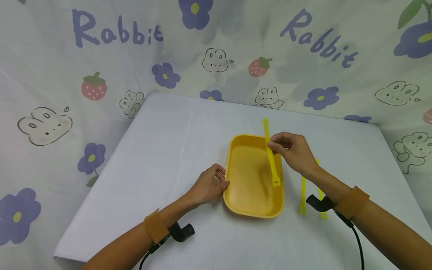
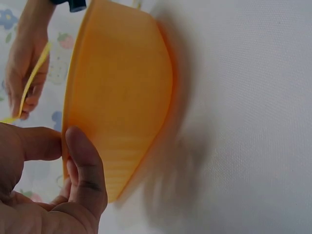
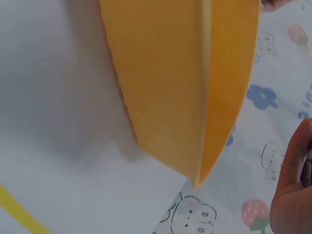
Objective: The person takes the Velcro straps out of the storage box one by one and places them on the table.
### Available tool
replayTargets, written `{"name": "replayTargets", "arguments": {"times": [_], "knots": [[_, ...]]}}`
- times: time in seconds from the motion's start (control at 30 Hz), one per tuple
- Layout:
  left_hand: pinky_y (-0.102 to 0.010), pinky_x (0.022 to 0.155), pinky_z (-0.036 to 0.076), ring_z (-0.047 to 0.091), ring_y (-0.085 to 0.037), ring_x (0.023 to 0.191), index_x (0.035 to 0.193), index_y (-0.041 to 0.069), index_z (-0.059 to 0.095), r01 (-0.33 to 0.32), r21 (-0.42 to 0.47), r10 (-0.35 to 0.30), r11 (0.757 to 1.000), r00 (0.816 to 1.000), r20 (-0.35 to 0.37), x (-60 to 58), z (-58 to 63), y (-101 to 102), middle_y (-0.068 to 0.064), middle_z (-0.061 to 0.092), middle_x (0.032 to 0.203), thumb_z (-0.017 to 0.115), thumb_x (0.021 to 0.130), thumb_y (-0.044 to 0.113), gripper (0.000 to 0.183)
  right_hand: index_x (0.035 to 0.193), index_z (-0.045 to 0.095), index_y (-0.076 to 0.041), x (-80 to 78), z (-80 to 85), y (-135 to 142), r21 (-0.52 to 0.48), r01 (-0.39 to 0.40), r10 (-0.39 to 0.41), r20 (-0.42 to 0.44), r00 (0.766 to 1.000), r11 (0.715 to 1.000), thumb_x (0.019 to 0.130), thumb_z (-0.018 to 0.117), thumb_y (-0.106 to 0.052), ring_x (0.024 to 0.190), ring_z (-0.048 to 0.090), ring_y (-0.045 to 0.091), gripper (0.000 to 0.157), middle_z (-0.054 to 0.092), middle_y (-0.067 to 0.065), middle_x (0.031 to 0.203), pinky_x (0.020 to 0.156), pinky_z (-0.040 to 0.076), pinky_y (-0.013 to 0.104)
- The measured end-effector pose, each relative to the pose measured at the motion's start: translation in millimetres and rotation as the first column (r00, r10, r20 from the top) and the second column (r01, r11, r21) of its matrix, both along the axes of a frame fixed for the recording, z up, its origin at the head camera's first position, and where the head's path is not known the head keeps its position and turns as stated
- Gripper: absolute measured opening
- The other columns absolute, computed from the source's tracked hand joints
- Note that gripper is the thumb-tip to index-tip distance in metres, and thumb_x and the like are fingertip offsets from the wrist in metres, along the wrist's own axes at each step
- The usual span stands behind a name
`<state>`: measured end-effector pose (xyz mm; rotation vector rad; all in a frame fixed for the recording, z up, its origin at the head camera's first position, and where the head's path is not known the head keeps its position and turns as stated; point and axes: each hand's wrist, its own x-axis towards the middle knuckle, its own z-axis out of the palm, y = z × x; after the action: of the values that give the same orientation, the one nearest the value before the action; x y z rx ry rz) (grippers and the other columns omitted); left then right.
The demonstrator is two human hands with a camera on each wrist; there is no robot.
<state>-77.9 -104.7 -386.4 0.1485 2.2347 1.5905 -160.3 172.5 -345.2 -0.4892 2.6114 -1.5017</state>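
Note:
An orange-yellow plastic tray [image 1: 244,176] with rounded corners sits on the white table. My left hand [image 1: 207,185] pinches its left rim, thumb on the rim and fingers against the outer wall, as the left wrist view shows. Over the tray's right side, my right hand [image 1: 297,152] holds a yellow cable tie [image 1: 272,165] near its middle between thumb and fingers. The tie's slotted head points down toward me, its tail away beyond the far rim. In the right wrist view only part of the right hand [image 3: 295,190] shows, and the held tie is out of sight.
Two more yellow ties lie on the table right of the tray: one nearer tie [image 1: 302,195], and another tie [image 1: 324,215] partly hidden by the right wrist and its camera. A white cloth [image 1: 216,60] printed with rabbits and flowers hangs behind the table [image 1: 182,135].

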Motion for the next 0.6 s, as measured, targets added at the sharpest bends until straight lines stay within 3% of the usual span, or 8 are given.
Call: {"name": "replayTargets", "arguments": {"times": [0.23,0.43,0.6], "knots": [[-0.027,0.062,0.056,0.063,-0.013,0.068,0.119,-0.005,0.049,-0.001,-0.004,0.001,1.0,1.0,0.009,-0.3,0.4,2.2,-0.012,0.059,0.095,0.063,0.094,0.006,0.03,0.11,0.063,0.005,3.5,5.9,26.9,-0.11,0.128,-0.118,0.088,0.989,0.986,0.098,0.065,-0.021,0.083,0.07,0.008,0.029,0.069,-0.005,0.095,0.08,0.059,0.023],[-0.028,0.062,0.058,0.065,-0.016,0.071,0.12,-0.006,0.049,0.009,0.007,-0.009,1.0,1.0,0.006,-0.5,-0.4,1.7,-0.013,0.058,0.096,0.062,0.095,0.006,0.031,0.109,0.06,0.007,7.6,-0.9,54.2,-0.247,0.203,-0.161,0.18,0.971,0.947,0.095,0.068,-0.017,0.082,0.069,0.008,0.029,0.071,-0.004,0.094,0.078,0.058,0.019],[-0.028,0.062,0.058,0.064,-0.015,0.071,0.12,-0.006,0.048,0.009,0.004,-0.009,1.0,1.0,0.003,-0.5,-0.3,0.5,-0.013,0.057,0.096,0.062,0.095,0.005,0.031,0.115,0.057,0.01,13.1,-16.6,73.0,-0.137,0.243,-0.208,0.23,0.951,0.96,0.097,0.065,-0.019,0.083,0.07,0.005,0.035,0.07,-0.009,0.094,0.081,0.059,0.022]]}}
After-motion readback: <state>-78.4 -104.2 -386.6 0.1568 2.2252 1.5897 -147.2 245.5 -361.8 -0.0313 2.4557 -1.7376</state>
